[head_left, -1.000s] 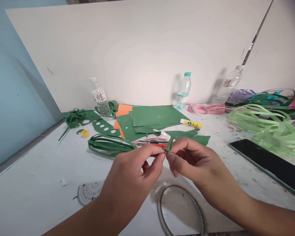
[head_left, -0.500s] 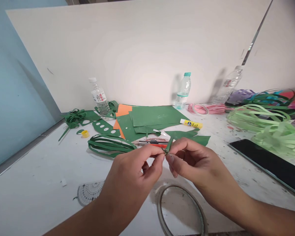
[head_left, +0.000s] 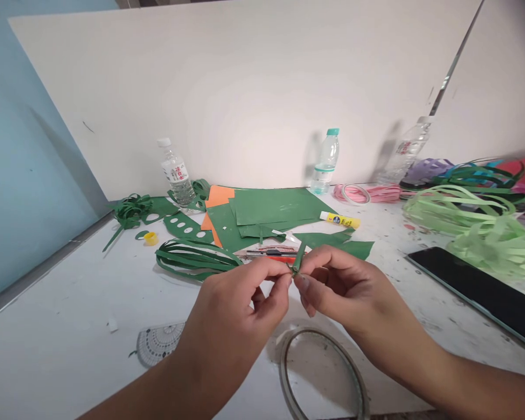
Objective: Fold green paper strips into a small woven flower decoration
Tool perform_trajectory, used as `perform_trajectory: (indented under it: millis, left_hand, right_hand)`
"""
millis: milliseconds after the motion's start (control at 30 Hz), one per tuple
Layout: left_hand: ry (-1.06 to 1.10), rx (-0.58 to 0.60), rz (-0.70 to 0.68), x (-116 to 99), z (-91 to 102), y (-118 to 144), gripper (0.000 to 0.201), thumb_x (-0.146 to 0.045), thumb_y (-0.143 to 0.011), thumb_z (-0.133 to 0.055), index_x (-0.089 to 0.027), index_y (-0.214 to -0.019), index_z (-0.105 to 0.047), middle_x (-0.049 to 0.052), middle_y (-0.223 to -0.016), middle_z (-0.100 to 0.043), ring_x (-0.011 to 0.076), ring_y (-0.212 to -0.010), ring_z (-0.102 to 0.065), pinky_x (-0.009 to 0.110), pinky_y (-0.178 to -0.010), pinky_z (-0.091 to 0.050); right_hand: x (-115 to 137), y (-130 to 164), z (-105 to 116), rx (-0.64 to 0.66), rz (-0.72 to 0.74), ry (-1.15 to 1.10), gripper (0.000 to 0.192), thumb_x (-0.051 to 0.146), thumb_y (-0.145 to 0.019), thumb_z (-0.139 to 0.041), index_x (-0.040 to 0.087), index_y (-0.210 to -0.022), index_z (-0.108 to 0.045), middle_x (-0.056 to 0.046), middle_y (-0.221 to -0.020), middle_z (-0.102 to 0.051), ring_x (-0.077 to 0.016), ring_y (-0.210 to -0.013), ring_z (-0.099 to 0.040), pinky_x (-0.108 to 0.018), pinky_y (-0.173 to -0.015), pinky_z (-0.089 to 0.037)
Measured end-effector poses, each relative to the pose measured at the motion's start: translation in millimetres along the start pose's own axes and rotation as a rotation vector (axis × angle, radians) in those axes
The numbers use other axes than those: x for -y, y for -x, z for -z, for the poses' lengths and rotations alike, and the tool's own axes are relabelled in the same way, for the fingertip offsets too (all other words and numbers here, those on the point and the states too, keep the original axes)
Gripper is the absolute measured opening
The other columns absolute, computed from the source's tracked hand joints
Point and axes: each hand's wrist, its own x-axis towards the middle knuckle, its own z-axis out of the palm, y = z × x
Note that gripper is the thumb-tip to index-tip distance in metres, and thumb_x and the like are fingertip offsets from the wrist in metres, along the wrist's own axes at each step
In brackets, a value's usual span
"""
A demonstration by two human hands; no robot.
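Note:
My left hand (head_left: 234,312) and my right hand (head_left: 345,289) meet above the white table (head_left: 70,303), fingertips pinched together on one small dark green paper strip (head_left: 299,259). The strip sticks up a little between the thumbs and forefingers; its lower end is hidden by my fingers. Just beyond the hands lie a red-handled tool (head_left: 273,254), a bundle of dark green paper strips (head_left: 192,259) and several dark green paper sheets (head_left: 271,210) over an orange sheet (head_left: 221,195).
A yellow glue stick (head_left: 339,220), three water bottles (head_left: 177,173) (head_left: 326,161) (head_left: 405,151), a tape ring (head_left: 324,373), a protractor (head_left: 157,342), a dark tablet (head_left: 481,291), light green strips (head_left: 476,224), pink strips (head_left: 367,193) and a yellow cap (head_left: 150,238) lie about. White boards wall the back.

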Motion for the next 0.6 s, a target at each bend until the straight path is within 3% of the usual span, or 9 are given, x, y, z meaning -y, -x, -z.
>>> perform_trajectory:
  millis: [600]
  left_hand:
    - [0.058, 0.021, 0.103, -6.2, 1.7, -1.9, 0.012, -0.017, -0.084, -0.06, -0.024, -0.08, -0.069, -0.01, -0.068, -0.067, 0.0045, -0.049, -0.05, 0.014, -0.045, -0.037]
  right_hand:
    - [-1.7, -1.2, 3.5, 0.035, -0.064, -0.056, 0.015, 0.032, -0.087, -0.069, 0.022, -0.079, -0.06, 0.006, -0.063, -0.053, -0.0108, -0.06, -0.045, -0.023, -0.058, -0.038]
